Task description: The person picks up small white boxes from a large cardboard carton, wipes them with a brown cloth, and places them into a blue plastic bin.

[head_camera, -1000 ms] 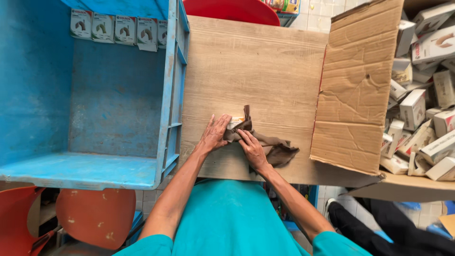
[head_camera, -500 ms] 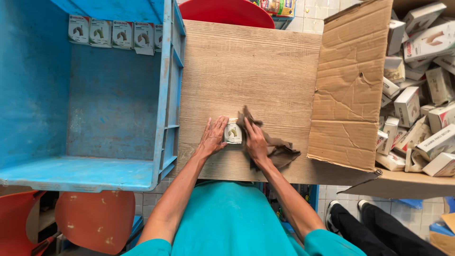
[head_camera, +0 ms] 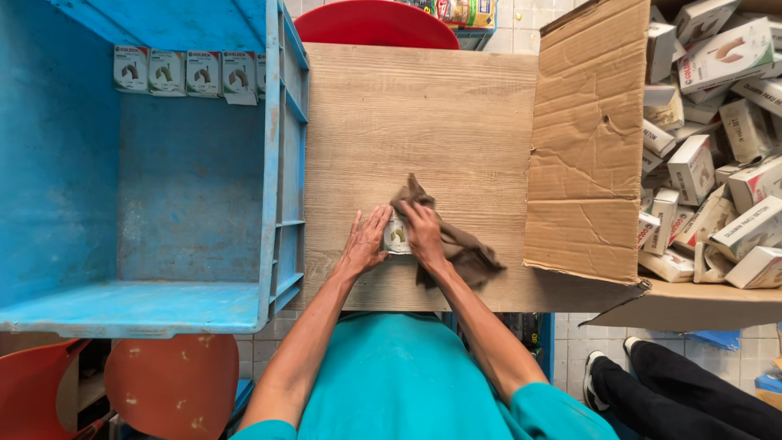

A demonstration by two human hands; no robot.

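A small white box (head_camera: 397, 235) lies on the wooden table (head_camera: 423, 114), near its front edge. My left hand (head_camera: 364, 242) rests flat against the box's left side and steadies it. My right hand (head_camera: 423, 232) presses a brown rag (head_camera: 460, 248) onto the box's right side, fingers bent over the cloth. The rag trails out to the right of my right hand and a corner of it sticks up behind the box.
A large blue crate (head_camera: 155, 163) stands to the left with several small white boxes (head_camera: 183, 73) lined along its far wall. An open cardboard carton (head_camera: 586, 147) on the right holds many similar white boxes (head_camera: 709, 163). Red chairs (head_camera: 371, 23) and another person's legs (head_camera: 684, 391) are nearby.
The box has come into view between my hands. My right hand with the rag has shifted slightly over the box's right side; the left hand stays against it.
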